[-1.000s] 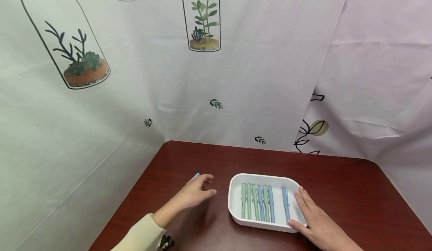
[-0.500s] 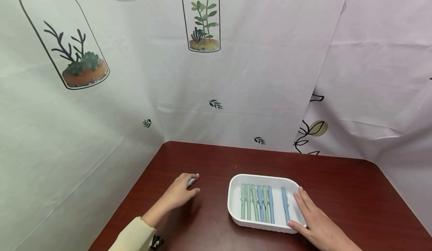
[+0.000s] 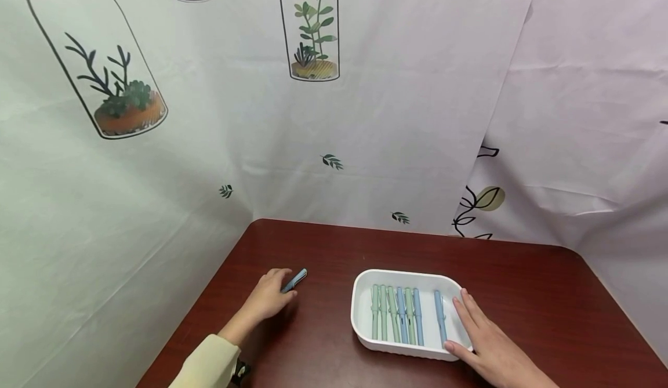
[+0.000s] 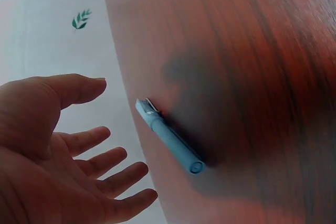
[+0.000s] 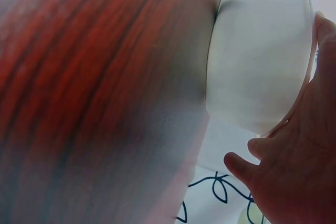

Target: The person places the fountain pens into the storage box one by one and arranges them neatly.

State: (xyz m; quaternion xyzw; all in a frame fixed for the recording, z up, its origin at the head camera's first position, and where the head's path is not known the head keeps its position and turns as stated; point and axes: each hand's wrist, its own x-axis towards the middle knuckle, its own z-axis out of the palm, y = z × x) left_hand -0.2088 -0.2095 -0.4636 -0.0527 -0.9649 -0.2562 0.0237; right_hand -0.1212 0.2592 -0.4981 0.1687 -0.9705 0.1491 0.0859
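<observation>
A blue pen (image 3: 295, 280) with a clip lies slanted on the dark red-brown table, left of the tray. My left hand (image 3: 267, 296) is beside its near end, fingers slightly bent. In the left wrist view that hand (image 4: 47, 150) has its fingers spread and a gap separates it from the pen (image 4: 177, 144). My right hand (image 3: 493, 341) rests at the right end of a white tray (image 3: 402, 348), its fingers straight along the rim. Inside the tray, green pens (image 3: 384, 312) and blue pens form a row, and one blue pen (image 3: 440, 317) lies apart near the right hand.
The wood-grained table (image 3: 313, 237) has rounded far corners. White cloth (image 3: 365, 144) printed with plants hangs behind it and along both sides. A pale yellow sleeve (image 3: 209, 365) covers the left forearm, with something dark at the wrist.
My left hand has moved left, from over the blue pen on the table to beside its near end, uncovering more of it. The right hand stays at the tray.
</observation>
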